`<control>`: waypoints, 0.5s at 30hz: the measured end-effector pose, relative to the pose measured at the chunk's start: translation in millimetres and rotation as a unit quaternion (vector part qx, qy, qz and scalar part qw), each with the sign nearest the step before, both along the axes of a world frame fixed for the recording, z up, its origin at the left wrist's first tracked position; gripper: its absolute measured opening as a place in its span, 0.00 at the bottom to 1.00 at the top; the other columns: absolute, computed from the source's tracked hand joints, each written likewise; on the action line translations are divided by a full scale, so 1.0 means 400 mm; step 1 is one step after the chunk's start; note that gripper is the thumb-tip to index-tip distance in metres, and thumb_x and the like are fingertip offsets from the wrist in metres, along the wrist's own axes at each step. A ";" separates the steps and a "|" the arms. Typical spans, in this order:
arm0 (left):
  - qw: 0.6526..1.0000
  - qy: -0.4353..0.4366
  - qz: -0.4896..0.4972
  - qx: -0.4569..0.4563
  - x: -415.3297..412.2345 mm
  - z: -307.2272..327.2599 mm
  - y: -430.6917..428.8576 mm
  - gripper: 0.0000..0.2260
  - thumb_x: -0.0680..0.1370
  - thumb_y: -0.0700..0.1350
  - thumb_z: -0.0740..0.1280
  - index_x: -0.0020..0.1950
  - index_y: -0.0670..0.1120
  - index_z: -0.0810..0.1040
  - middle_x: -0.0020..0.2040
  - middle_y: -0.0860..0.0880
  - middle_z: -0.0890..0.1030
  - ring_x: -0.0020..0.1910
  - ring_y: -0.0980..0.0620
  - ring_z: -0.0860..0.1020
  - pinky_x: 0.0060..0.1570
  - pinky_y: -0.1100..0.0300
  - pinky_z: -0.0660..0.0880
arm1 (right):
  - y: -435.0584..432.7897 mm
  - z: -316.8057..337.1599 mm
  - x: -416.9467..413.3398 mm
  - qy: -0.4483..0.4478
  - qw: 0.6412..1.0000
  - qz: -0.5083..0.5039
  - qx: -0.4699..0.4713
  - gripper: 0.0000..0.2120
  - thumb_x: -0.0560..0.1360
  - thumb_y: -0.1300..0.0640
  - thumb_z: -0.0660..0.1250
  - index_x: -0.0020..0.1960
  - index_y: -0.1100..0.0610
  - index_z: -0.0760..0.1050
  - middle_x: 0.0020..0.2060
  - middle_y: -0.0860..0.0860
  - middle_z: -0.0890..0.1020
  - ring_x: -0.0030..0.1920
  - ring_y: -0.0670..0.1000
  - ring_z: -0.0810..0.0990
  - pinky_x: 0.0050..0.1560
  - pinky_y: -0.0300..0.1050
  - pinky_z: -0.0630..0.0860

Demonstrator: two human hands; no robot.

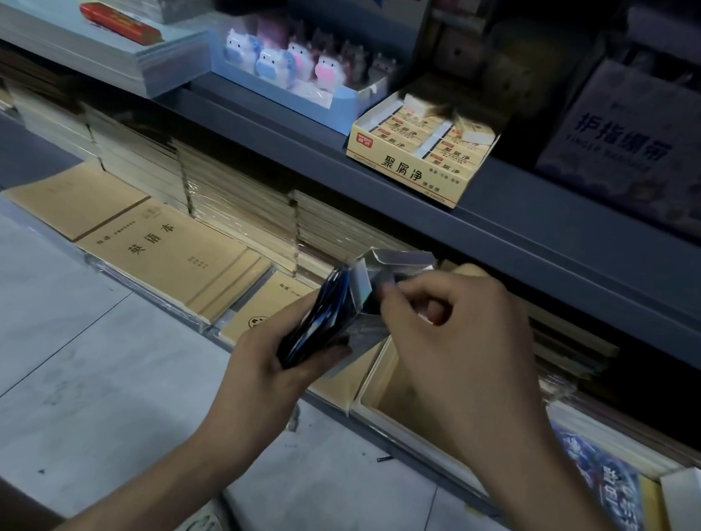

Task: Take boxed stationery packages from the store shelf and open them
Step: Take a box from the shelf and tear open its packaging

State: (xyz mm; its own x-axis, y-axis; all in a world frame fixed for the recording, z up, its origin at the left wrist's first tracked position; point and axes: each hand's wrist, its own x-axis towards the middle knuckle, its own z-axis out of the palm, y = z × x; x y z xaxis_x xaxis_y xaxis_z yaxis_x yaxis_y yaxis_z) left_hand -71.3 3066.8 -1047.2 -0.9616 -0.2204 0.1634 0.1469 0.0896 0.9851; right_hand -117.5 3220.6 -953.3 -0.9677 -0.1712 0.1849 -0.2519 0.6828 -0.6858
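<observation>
A small dark blue and silver box (pixel 335 308) is held in front of the low shelf, its top flaps (pixel 400 259) folded open. My left hand (pixel 272 367) grips the box's lower body from below. At the open end, my right hand (pixel 456 341) has its fingers curled and pinches an inner flap or the contents; which one is hidden by the fingers.
A grey shelf edge (pixel 528 233) runs above the hands, carrying a yellow eraser box (pixel 416 156), a tray of cow figures (pixel 279 66) and a big white box (pixel 668 159). Tan exercise books (pixel 167 250) lie on the bottom shelf. An open cardboard box (pixel 393 391) sits under my hands. Grey floor tiles (pixel 31 329) spread left.
</observation>
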 end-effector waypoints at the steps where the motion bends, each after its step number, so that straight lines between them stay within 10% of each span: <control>1: 1.000 0.000 -0.001 0.002 0.001 0.000 0.000 0.13 0.77 0.35 0.73 0.60 0.46 0.83 0.48 0.56 0.87 0.50 0.57 0.84 0.48 0.68 0.76 | 0.002 0.002 0.000 0.002 1.000 0.001 -0.007 0.11 0.77 0.46 0.72 0.36 0.46 0.82 0.31 0.43 0.73 0.34 0.42 0.75 0.32 0.36 0.64; 15: 0.999 0.009 -0.024 -0.041 0.002 -0.001 0.015 0.18 0.79 0.35 0.71 0.67 0.48 0.80 0.55 0.55 0.86 0.56 0.58 0.83 0.52 0.68 0.77 | 0.014 0.018 -0.017 -0.074 0.995 0.029 0.067 0.10 0.75 0.56 0.68 0.37 0.55 0.84 0.38 0.53 0.80 0.40 0.53 0.79 0.41 0.50 0.77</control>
